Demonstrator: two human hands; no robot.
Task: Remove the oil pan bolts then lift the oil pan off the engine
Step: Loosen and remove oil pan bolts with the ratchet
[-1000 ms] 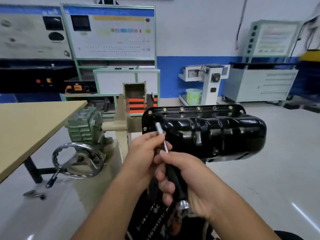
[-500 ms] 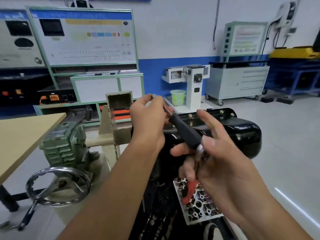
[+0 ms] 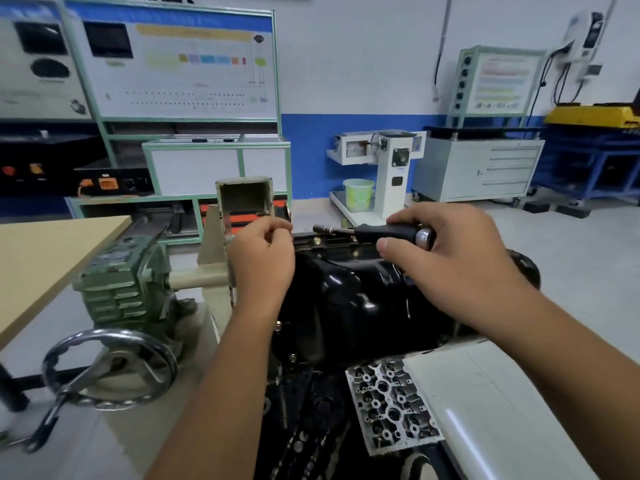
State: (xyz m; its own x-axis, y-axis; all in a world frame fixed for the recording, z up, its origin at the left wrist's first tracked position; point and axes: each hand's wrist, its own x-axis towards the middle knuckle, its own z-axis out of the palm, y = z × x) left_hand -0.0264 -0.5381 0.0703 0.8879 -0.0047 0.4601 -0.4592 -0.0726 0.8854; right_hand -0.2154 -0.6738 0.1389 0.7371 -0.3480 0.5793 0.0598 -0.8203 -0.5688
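Oil pan (image 3: 349, 299), glossy black, sits bolted on the engine (image 3: 311, 420), which hangs on a beige stand (image 3: 214, 258) in the middle of the head view; the pan's far flange runs along its top edge, and a brass-coloured bolt (image 3: 316, 241) shows there, just right of the left hand. The left hand (image 3: 263, 261) hovers over the pan's left end near the flange, its fingers curled with thumb and forefinger pinched together; whether they hold anything cannot be told. The right hand (image 3: 453, 268) grips a black-handled driver (image 3: 377, 232) lying nearly level above the flange, its metal socket tip pointing left toward the left hand and its chrome end cap against the palm. Below the pan a grey cylinder head (image 3: 391, 407) faces the camera, beside a white panel (image 3: 495, 410) at lower right. Left of the stand sit a green gearbox (image 3: 121, 275) and a chrome handwheel (image 3: 110, 368), with a wooden table (image 3: 45, 261) at the left edge. Against the far wall stand a training board (image 3: 180, 64), a green bucket (image 3: 358, 195) and a grey cabinet (image 3: 481, 168).
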